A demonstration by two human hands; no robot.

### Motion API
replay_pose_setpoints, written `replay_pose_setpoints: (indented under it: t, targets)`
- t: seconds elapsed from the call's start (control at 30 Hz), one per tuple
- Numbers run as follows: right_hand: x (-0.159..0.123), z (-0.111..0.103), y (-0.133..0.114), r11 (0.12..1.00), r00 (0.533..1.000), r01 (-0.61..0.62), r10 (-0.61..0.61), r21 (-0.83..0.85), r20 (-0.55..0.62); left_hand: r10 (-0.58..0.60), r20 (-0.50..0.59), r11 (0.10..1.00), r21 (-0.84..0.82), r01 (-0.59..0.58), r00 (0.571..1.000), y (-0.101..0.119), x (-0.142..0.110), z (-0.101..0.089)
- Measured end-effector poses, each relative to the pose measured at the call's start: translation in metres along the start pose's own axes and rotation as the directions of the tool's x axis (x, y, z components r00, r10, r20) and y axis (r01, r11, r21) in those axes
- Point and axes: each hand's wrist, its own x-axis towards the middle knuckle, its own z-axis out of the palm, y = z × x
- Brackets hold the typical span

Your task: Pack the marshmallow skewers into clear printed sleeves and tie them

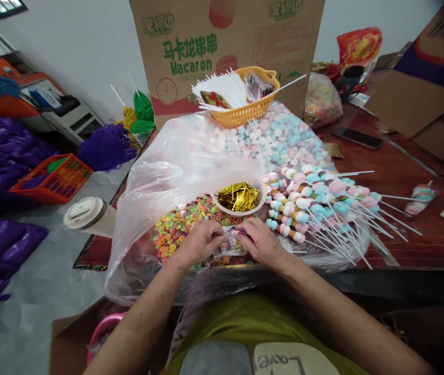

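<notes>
Plastic film, clear with printed patches, forms the small packet (230, 243) that I hold directly above the cereal rings (173, 229). My left hand (202, 240) pinches one side of it between thumb and fingers; my right hand (261, 244) is closed on the other, the two sets of fingertips close together. What the packet contains cannot be told.

Right of the grip, loaded skewers (311, 195) lie heaped, their bare stick ends pointing outward; I judge their threading complete. They appear unwrapped, whereas a separate skewer (420, 198), farther right on the table (441, 247), seems to be inside a clear cover, so covering looks largely undone.

Just beyond the grip, a bowl (241, 212) holds gold strips (241, 196). Plenty of material is unthreaded: rings beneath and left of the grip, loose pastel sweets (284, 136) farther beyond, and white sticks (227, 87) in the yellow basket (241, 115) behind them.
</notes>
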Motion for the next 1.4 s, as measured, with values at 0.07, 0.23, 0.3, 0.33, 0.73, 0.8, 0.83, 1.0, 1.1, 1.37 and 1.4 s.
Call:
replay_pose_setpoints:
  t: [0.07, 0.23, 0.3, 0.33, 0.73, 0.8, 0.83, 1.0, 1.1, 1.37, 1.4]
  targets:
    - [0.003, 0.003, 0.004, 0.999, 0.999, 0.024, -0.023, 0.026, -0.041, -0.006, 0.044, 1.000, -0.023, 0.007, 0.999, -0.006, 0.004, 0.002]
    - [0.006, 0.007, 0.003, 0.999, 0.992, 0.021, -0.017, 0.034, -0.127, -0.010, -0.003, 0.998, 0.054, 0.010, 1.000, -0.004, 0.003, 0.001]
    - [0.003, -0.001, -0.003, 1.000, 0.987, 0.016, -0.012, 0.021, -0.159, -0.001, -0.091, 0.998, 0.063, 0.007, 0.996, 0.007, -0.002, -0.002]
    - [0.001, -0.007, -0.006, 1.000, 0.985, 0.030, -0.028, 0.008, -0.171, 0.009, -0.124, 0.998, 0.056, -0.003, 0.992, 0.013, -0.004, -0.003]
    - [-0.021, -0.071, -0.005, 0.906, 0.979, -0.199, 0.202, -0.374, -0.033, -0.019, -0.113, 0.971, -0.241, -0.009, 0.993, 0.060, -0.023, 0.017]
    - [-0.026, -0.088, 0.010, 0.839, 0.961, -0.270, 0.264, -0.472, -0.081, -0.040, -0.197, 0.973, -0.229, -0.007, 0.980, 0.054, -0.028, 0.017]
    - [-0.031, -0.095, 0.018, 0.813, 0.954, -0.292, 0.283, -0.504, -0.097, -0.032, -0.243, 0.977, -0.210, -0.020, 0.969, 0.050, -0.031, 0.017]
    - [-0.064, -0.107, 0.044, 0.652, 0.927, -0.331, 0.361, -0.682, -0.104, 0.126, -0.311, 0.987, -0.054, -0.150, 0.942, 0.036, -0.040, 0.012]
    - [-0.079, -0.111, 0.050, 0.629, 0.944, -0.293, 0.309, -0.720, -0.114, 0.199, -0.280, 0.979, 0.019, -0.202, 0.939, 0.033, -0.038, 0.009]
    - [-0.081, -0.134, 0.019, 0.769, 0.974, 0.090, -0.202, -0.633, -0.107, 0.281, -0.191, 0.959, 0.088, -0.269, 0.940, 0.035, -0.032, -0.005]
    - [-0.080, -0.136, 0.015, 0.753, 0.974, 0.099, -0.207, -0.650, -0.091, 0.283, -0.190, 0.958, 0.098, -0.269, 0.940, 0.035, -0.032, -0.007]
